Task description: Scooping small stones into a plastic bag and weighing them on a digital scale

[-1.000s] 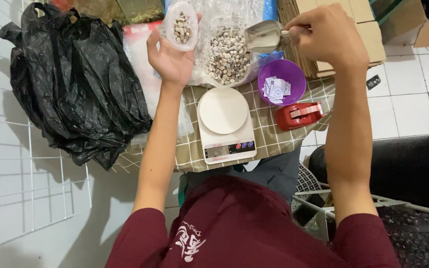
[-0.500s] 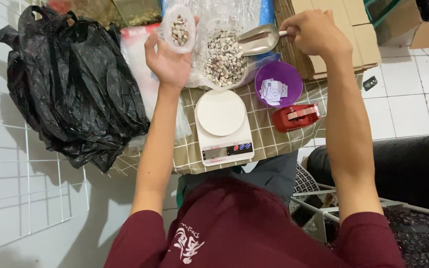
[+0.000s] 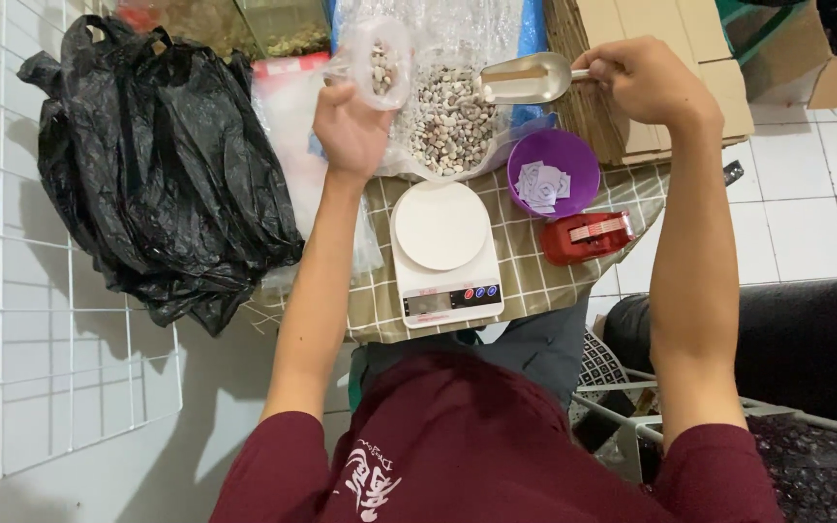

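My left hand (image 3: 350,121) holds up a small clear plastic bag (image 3: 380,63) with a few pebbles in it, above the far side of the table. My right hand (image 3: 646,82) grips the handle of a metal scoop (image 3: 527,77), which hangs level over a large clear bag of mixed pebbles (image 3: 447,121). The scoop's bowl looks nearly empty. A white digital kitchen scale (image 3: 442,247) with a round platform stands just below both hands, bare on top.
A purple bowl (image 3: 578,160) with paper slips and a red tape dispenser (image 3: 588,237) sit right of the scale on the checked cloth (image 3: 525,271). Black plastic bags (image 3: 157,165) pile at left. Cardboard boxes (image 3: 689,68) stand behind. A white wire grid (image 3: 31,339) lies at left.
The scoop in my right hand has moved left and lower over the pebble bag. My left hand keeps the small bag raised, nearly where it was.
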